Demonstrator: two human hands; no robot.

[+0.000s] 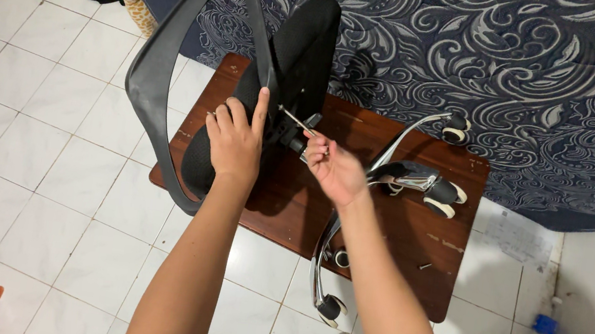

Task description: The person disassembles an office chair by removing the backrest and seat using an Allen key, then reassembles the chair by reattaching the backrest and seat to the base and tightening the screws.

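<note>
Left hand [235,139] fingers pressed on black chair back [302,51]; right hand [336,168] fingers clamped on thin metal key [298,120]; chrome wheeled base [397,177] lies on wooden surface [395,243].

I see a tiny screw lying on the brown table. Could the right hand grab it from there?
Probably yes. The screw lies alone on bare table, right of the right hand, with nothing over it. But its fingers already pinch a thin metal tool.
</note>
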